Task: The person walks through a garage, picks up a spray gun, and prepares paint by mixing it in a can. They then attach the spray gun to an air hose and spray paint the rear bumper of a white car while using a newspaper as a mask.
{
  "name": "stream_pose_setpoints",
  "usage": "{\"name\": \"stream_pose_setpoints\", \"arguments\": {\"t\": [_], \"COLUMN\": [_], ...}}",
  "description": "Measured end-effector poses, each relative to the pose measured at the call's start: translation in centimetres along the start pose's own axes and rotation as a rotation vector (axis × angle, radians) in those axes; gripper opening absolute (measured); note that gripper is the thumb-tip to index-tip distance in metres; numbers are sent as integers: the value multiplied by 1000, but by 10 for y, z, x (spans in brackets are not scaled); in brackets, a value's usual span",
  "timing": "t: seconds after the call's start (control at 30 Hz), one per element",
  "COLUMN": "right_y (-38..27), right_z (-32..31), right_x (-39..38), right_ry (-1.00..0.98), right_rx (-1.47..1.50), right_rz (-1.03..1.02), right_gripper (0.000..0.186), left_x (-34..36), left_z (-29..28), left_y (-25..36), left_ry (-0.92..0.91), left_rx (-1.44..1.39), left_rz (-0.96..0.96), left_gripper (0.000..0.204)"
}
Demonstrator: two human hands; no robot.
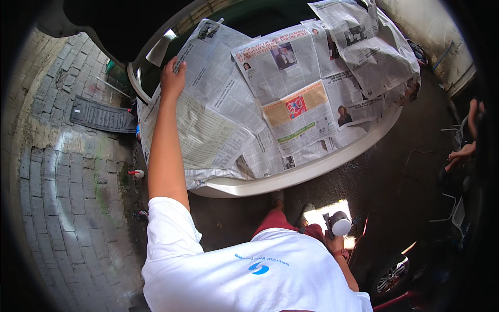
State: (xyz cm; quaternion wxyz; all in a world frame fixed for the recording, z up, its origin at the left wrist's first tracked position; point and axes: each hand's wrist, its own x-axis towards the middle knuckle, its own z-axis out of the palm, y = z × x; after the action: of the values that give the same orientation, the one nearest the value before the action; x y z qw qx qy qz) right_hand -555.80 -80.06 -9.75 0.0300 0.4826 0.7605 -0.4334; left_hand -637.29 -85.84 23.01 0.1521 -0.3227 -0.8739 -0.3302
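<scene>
Overlapping newspaper sheets [218,99] cover a large car part with a pale curved bumper edge [291,179] along its near side. My left hand [172,79] reaches far forward and grips the left margin of one sheet, with the thumb on the printed side. Low on my right side, my right hand [334,242] is closed around a dark handheld tool [338,222] with a round white top. Its exact kind cannot be told from here. A dark band circles my right wrist.
A dark raised panel [104,15] hangs over the far left. On the paved ground [47,171] lies a black ribbed mat [101,114]. Another person's bare legs [462,151] and white chairs [457,216] are at the right. A car wheel [392,275] stands at lower right.
</scene>
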Motion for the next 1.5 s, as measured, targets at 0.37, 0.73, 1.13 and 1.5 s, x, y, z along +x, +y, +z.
{"name": "stream_pose_setpoints", "arguments": {"t": [0.37, 0.73, 1.13, 1.5], "right_y": [-45, 3, 20, -5], "right_z": [51, 90, -11, 11], "right_x": [-50, -36, -52, -101], "right_ry": [322, 301, 474, 572], "right_rx": [42, 89, 150, 89], "right_rz": [155, 291, 208, 395], "right_gripper": [48, 56, 64, 62], "left_x": [175, 83, 79, 153], "left_z": [74, 16, 51, 33], "left_y": [-112, 55, 25, -91], "left_ry": [-225, 18, -140, 16], "left_rx": [626, 496, 461, 596], "left_rz": [-309, 397, -80, -149], "left_gripper": [72, 61, 55, 42]}}
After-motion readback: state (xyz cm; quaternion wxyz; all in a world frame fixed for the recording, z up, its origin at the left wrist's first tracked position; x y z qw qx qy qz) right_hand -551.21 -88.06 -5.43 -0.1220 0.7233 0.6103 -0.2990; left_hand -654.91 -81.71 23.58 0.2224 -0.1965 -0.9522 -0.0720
